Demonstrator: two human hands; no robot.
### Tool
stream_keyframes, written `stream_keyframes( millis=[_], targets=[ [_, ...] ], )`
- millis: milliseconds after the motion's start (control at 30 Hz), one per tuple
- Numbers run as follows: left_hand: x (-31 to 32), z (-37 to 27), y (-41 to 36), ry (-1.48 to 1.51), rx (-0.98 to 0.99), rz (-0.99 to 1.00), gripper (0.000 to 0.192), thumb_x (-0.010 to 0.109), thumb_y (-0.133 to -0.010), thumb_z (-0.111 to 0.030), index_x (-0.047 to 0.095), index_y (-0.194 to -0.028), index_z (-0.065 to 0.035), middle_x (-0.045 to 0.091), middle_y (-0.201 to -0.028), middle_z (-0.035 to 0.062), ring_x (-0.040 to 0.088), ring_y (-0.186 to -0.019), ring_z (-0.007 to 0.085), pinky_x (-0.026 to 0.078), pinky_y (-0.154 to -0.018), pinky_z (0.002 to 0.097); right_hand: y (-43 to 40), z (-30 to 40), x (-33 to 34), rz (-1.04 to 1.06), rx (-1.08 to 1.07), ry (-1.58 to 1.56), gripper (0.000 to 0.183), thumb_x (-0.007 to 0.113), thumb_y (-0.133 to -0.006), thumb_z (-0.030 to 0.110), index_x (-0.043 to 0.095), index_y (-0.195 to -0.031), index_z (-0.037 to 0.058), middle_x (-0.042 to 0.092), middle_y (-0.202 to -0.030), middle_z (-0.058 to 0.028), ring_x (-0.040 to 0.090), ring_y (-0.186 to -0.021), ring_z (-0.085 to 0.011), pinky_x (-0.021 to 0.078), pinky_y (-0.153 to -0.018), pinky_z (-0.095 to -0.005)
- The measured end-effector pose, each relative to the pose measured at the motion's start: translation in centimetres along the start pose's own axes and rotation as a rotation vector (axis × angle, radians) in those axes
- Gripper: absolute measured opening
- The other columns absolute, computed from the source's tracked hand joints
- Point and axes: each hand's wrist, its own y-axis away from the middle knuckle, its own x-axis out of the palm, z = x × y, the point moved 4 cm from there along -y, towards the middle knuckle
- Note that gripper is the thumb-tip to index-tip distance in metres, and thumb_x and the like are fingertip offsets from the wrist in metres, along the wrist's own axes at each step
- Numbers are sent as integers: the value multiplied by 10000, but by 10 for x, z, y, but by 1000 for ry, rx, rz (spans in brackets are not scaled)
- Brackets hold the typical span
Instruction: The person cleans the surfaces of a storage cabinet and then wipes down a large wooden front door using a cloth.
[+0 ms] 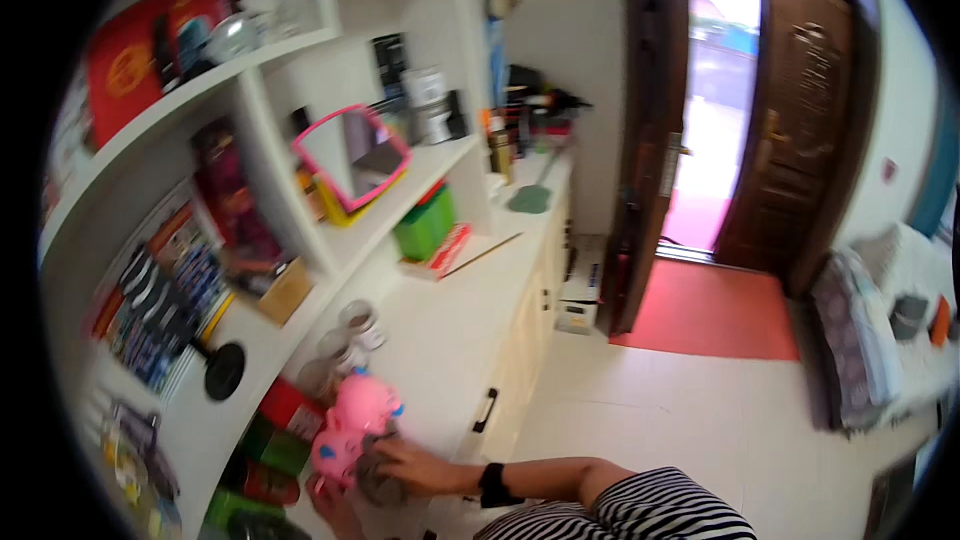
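A pink plastic figurine (365, 403) with blue details, perhaps a piggy bank, is on the white countertop (450, 315) at the lower left. My right hand (420, 467), with a black band on its wrist, grips a grey cloth (380, 469) and presses it against the figurine's side. At the figurine's lower end, my left hand (334, 506) holds it; motion blur softens its fingers. The cloth covers part of the figurine.
Glass jars (363, 324) stand behind the figurine, beside red and green boxes (292, 409). A white shelf unit (337, 247) rises above, holding a pink-framed mirror (352, 154). Farther along the counter lie a thin stick (484, 253) and a green fly swatter (531, 199).
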Motion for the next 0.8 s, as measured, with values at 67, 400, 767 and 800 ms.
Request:
stream_keyframes(
  millis=[67, 400, 767, 800],
  targets=[
    [18, -10, -1, -65, 38, -66, 234, 518, -829, -138, 442, -1021, -26, 456, -972, 52, 465, -852, 144, 441, -693, 261, 10, -10, -11, 0, 110, -59, 474, 557, -575, -18, 490, -1041, 39, 319, -1242, -231, 345, -1121, -394, 288, -944, -429],
    [12, -7, 10, 32, -67, -9, 236, 535, -818, -92, 448, -1032, -48, 497, -963, 39, 508, -757, 108, 443, -664, 223, 29, -58, -54, -21, 472, -279, 426, 492, -614, -45, 504, -1026, 61, 402, -1189, -135, 420, -1098, -264, 418, -803, -288],
    [32, -3, 4, 52, -222, -13, 455, 359, -910, -254, 258, -1304, -52, 421, -1202, 87, 457, -1010, 148, 425, -787, 257, 28, -148, -80, -276, 526, 126, 357, 536, -639, 40, 524, -995, 35, 434, -1142, -204, 453, -1023, -364, 377, -878, -367],
    [26, -1, 5, 50, -209, -43, 455, 359, -910, -254, 258, -1304, -52, 421, -1202, 87, 457, -1010, 148, 425, -787, 257, 25, -146, -77, -262, 501, 110, 357, 536, -639, 40, 524, -995, 35, 434, -1142, -204, 453, -1023, -364, 377, -878, -367]
  ],
)
